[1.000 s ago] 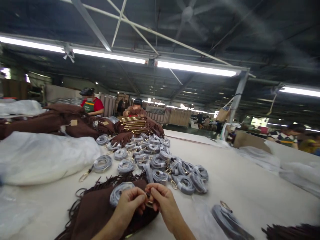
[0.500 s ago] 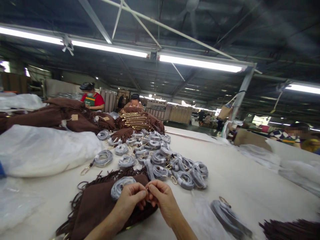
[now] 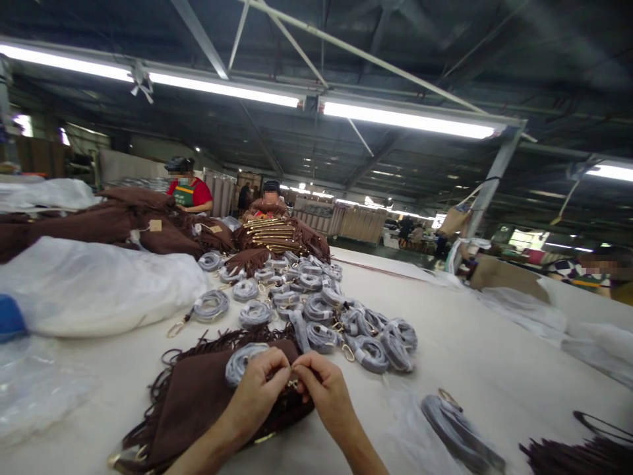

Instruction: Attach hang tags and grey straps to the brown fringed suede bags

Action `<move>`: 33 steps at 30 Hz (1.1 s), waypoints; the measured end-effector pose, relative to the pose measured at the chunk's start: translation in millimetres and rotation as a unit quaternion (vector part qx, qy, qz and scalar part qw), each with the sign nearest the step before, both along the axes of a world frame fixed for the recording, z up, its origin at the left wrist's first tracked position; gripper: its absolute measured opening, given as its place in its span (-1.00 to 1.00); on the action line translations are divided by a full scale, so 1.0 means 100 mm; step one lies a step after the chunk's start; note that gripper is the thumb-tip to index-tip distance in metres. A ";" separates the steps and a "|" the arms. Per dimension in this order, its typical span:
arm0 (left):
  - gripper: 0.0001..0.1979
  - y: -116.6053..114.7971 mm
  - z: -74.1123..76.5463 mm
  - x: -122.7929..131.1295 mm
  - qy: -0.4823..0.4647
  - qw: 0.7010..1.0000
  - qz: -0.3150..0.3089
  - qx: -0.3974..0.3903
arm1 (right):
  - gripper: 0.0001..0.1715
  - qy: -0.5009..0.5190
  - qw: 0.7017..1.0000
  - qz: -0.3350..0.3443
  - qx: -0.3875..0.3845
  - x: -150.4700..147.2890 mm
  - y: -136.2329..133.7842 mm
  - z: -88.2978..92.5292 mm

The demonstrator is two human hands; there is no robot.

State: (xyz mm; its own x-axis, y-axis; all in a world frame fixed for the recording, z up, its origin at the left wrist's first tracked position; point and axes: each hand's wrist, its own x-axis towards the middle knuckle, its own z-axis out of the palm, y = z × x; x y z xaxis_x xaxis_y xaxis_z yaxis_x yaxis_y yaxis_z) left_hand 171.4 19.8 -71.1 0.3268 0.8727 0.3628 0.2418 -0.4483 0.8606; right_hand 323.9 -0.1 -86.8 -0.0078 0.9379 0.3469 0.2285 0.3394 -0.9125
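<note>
A dark brown fringed bag (image 3: 190, 392) lies flat on the table in front of me, its fringe spread along the far and left edges. On top of it rests a coiled strap (image 3: 238, 365) in greyish wrapping, partly behind my left hand (image 3: 270, 379). My left hand is closed in a pinch over the bag's right part. Fingertip to fingertip with it, my right hand (image 3: 316, 381) pinches too. Just below their fingertips shows a small shiny metal fitting (image 3: 293, 383). What exactly the fingers grip is too small and covered to make out.
Many wrapped strap coils (image 3: 321, 307) with gold clips lie beyond the bag. Behind them is a stack of brown bags (image 3: 277, 237). White plastic (image 3: 99, 290) covers the left side. Another strap coil (image 3: 459, 429) and brown fringe (image 3: 573, 455) lie at right. Co-workers stand across the table.
The view has shifted slightly, so things sit a little further right. Both hands stay together in a pinch over the bag; the small metal fitting now shows more clearly below the fingers.
</note>
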 end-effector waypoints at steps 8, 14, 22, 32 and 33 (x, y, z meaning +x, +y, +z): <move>-0.78 -0.07 0.01 0.03 0.055 0.994 0.027 0.091 | -0.72 -0.218 0.959 -0.011 0.179 0.01 -0.08 0.14; -0.79 -0.07 -0.03 0.06 0.074 0.992 0.037 0.098 | -0.73 -0.232 0.956 -0.007 0.181 0.00 -0.09 0.11; -0.80 -0.03 -0.13 0.09 0.102 0.990 0.047 0.088 | -0.72 -0.217 0.961 -0.005 0.171 -0.02 -0.05 0.01; -0.74 0.44 -0.05 -0.53 0.394 0.907 0.142 0.040 | -0.76 -0.184 0.966 -0.076 0.165 0.07 -0.14 0.41; -0.76 0.47 -0.10 -0.54 0.409 0.900 0.147 0.025 | -0.78 -0.183 0.965 -0.085 0.165 0.05 -0.16 0.44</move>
